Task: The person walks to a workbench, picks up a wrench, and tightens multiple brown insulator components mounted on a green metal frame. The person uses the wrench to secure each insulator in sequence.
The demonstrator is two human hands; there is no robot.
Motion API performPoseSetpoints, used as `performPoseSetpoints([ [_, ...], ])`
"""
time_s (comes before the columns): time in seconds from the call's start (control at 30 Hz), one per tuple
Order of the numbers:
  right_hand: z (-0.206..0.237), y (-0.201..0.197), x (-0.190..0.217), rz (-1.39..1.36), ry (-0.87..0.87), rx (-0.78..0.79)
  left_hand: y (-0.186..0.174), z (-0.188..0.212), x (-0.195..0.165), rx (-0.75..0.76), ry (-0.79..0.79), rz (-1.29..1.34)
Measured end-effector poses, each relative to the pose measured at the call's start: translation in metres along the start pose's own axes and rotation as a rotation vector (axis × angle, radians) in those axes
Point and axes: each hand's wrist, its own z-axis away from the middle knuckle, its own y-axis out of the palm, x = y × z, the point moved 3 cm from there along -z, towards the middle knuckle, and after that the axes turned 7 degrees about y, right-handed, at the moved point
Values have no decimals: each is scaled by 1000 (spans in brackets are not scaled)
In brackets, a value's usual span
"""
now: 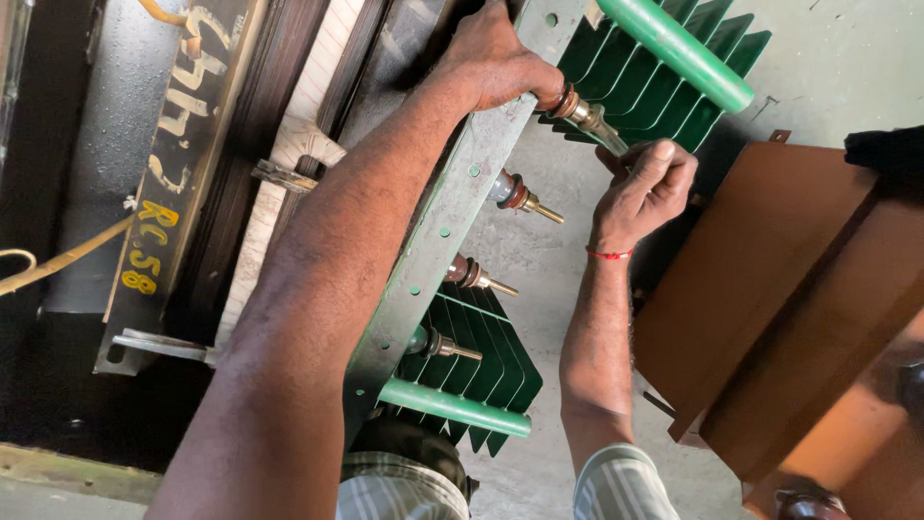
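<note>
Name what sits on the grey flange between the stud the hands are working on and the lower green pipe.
In the head view, three more brass-tipped studs stand in a row between the top stud and the lower green pipe.

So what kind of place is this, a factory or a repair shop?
Most likely a transformer repair or assembly workshop: a green finned transformer tank with brass-tipped bushings, a bare winding core inside, and a brown metal casing on a concrete floor.
</note>
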Motion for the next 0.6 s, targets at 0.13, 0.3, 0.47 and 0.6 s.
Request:
performPoseSetpoints([
  [0.13, -15, 5, -9, 85, -25, -17, 4, 0, 2, 79, -49, -28],
  [0.3, -24, 21, -15, 67, -89, 4, 2, -1, 1, -21, 34, 15],
  [0.47, -15, 24, 6, 39, -144, -42, 4, -4, 6, -20, 80, -10],
  [0.6, -39, 38, 30, 208, -474, 41, 9, -6, 15, 59, -32, 47],
])
